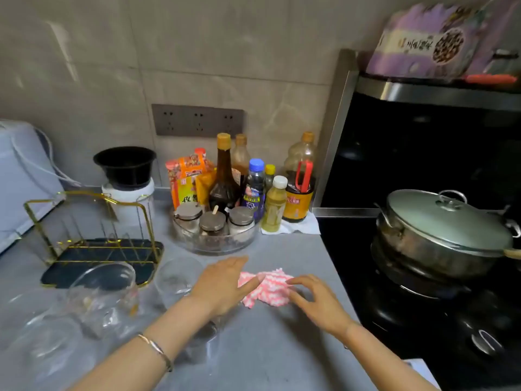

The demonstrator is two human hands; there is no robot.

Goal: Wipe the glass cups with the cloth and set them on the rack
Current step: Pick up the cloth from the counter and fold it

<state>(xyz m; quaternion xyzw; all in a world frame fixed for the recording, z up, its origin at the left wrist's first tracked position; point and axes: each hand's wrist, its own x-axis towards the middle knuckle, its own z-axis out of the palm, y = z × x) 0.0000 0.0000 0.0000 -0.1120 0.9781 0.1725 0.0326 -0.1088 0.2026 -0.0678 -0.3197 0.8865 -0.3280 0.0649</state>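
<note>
Glass cups (105,292), clear and partly blurred, crowd the grey counter (267,348) at nine o'clock from the hands. The left hand (222,283) lies with straight fingers on a crumpled pink-and-white cloth (270,289). The right hand (318,301) touches its three o'clock edge with loosely bent fingers, gripping nothing. A gold wire rack (93,230) stands at ten o'clock and condiment bottles (225,176) at twelve.

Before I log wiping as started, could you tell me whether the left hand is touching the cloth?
Touching. The head view shows the left hand lying flat over the left edge of the cloth, with no gap.
</note>
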